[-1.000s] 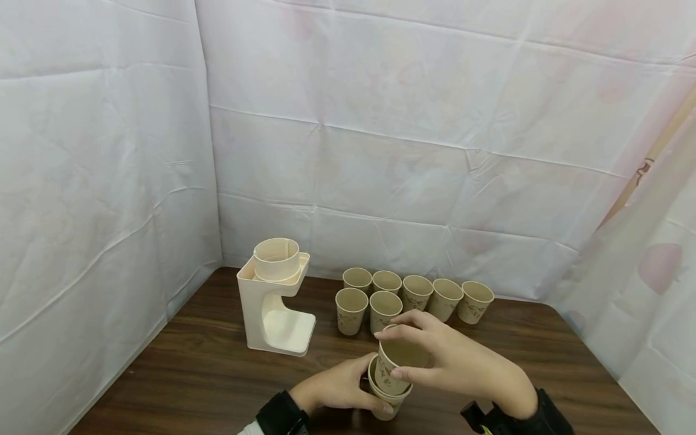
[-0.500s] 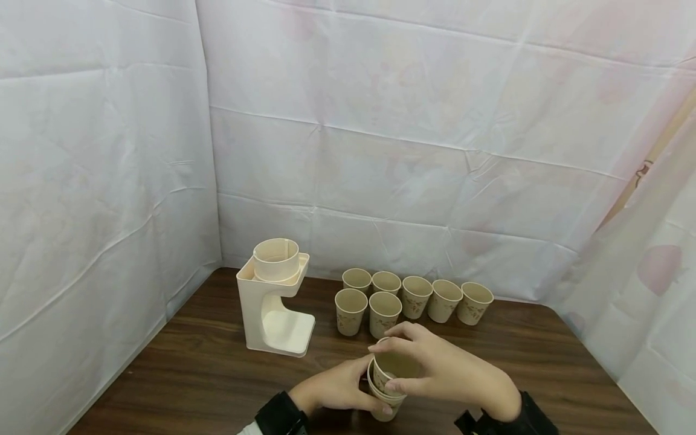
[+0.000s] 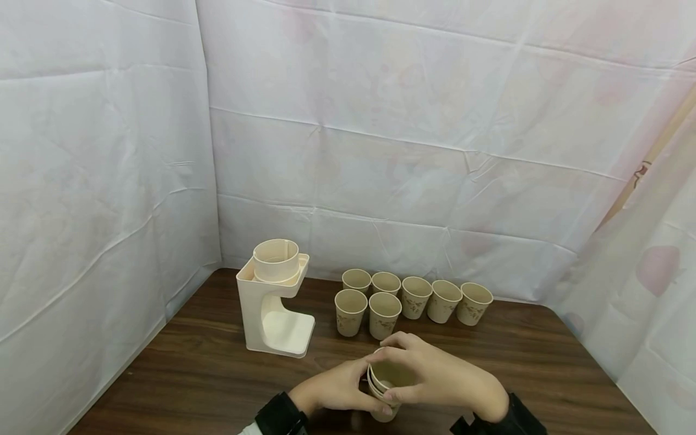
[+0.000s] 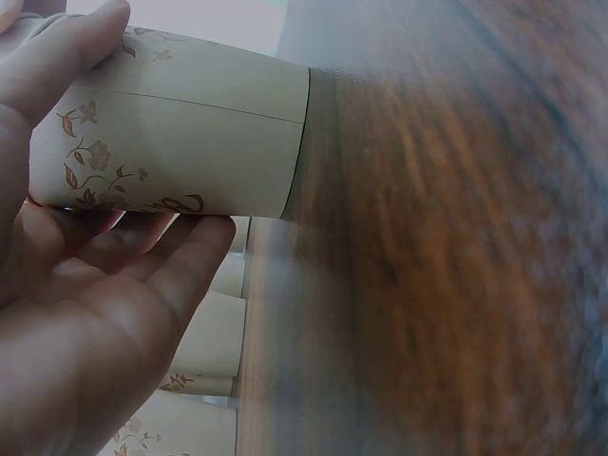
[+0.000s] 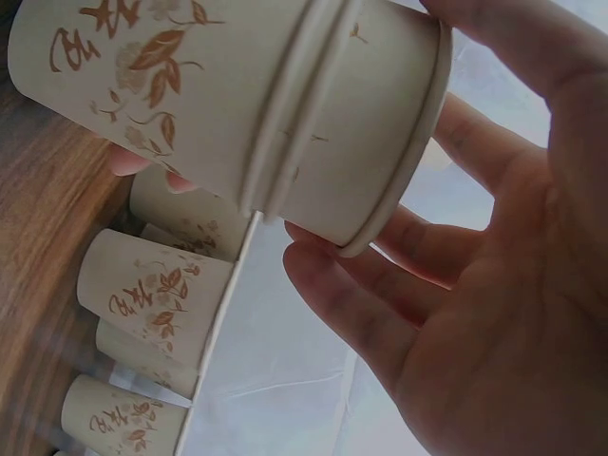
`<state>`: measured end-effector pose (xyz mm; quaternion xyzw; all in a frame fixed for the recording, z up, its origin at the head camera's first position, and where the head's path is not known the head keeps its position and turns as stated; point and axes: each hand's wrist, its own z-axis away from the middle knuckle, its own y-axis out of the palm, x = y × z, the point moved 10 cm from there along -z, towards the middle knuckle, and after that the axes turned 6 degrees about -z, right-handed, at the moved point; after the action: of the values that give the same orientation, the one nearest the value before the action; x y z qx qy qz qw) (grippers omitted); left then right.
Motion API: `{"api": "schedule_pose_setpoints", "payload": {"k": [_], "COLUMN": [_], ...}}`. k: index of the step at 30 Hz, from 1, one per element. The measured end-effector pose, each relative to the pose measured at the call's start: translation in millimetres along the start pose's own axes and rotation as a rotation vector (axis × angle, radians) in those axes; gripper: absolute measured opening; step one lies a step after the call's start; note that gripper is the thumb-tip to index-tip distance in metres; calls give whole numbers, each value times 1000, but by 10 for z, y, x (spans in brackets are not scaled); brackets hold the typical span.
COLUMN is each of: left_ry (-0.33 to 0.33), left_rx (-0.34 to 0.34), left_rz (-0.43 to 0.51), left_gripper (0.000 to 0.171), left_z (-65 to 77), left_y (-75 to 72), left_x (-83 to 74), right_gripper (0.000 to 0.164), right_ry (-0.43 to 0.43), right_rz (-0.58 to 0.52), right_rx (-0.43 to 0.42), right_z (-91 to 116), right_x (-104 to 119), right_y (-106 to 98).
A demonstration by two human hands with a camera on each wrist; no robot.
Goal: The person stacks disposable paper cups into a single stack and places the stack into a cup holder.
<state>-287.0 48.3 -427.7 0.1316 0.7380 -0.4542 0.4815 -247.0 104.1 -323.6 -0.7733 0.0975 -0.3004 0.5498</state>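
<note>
Near the front of the table, my left hand [image 3: 338, 386] grips a small stack of beige paper cups [image 4: 214, 142] printed with brown flowers. Thumb and fingers wrap its sides, and the stack stands upright. From above, my right hand [image 3: 443, 377] holds the rim of the top paper cup [image 5: 385, 119], which sits partly down inside the stack. In the right wrist view two stacked rims show below that cup's upper wall. The right fingers spread around the rim and hide part of it in the head view.
Several more paper cups [image 3: 350, 311] stand upright in two rows toward the back of the brown wooden table [image 3: 179, 374]. Left of them is a cream cup dispenser [image 3: 252, 308] with a round tube on top. White cloth [image 3: 348, 169] hangs behind and on both sides.
My right hand has moved down and slightly left, lowering the top cup deeper into the stack. The left hand has stayed in place around the stack.
</note>
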Motion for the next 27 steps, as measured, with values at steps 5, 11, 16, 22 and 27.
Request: {"api": "schedule_pose_setpoints", "payload": {"k": [5, 11, 16, 22, 27], "left_ry": [5, 0, -5, -16, -7], "left_rx": [15, 12, 10, 4, 11], "left_rz": [33, 25, 16, -20, -18], "left_gripper": [65, 67, 68, 70, 71], "left_z": [-2, 5, 4, 6, 3], "left_y": [15, 6, 3, -4, 0], "left_x": [-4, -3, 0, 21, 16], "right_gripper": [45, 49, 51, 51, 51], "right_ry": [-6, 0, -4, -9, 4], "right_rz": [-4, -10, -2, -5, -16], "right_rx": [2, 14, 16, 21, 30], "right_z": [-3, 1, 0, 8, 15], "right_x": [-9, -28, -57, -87, -90], "right_y": [37, 72, 96, 130, 135]}}
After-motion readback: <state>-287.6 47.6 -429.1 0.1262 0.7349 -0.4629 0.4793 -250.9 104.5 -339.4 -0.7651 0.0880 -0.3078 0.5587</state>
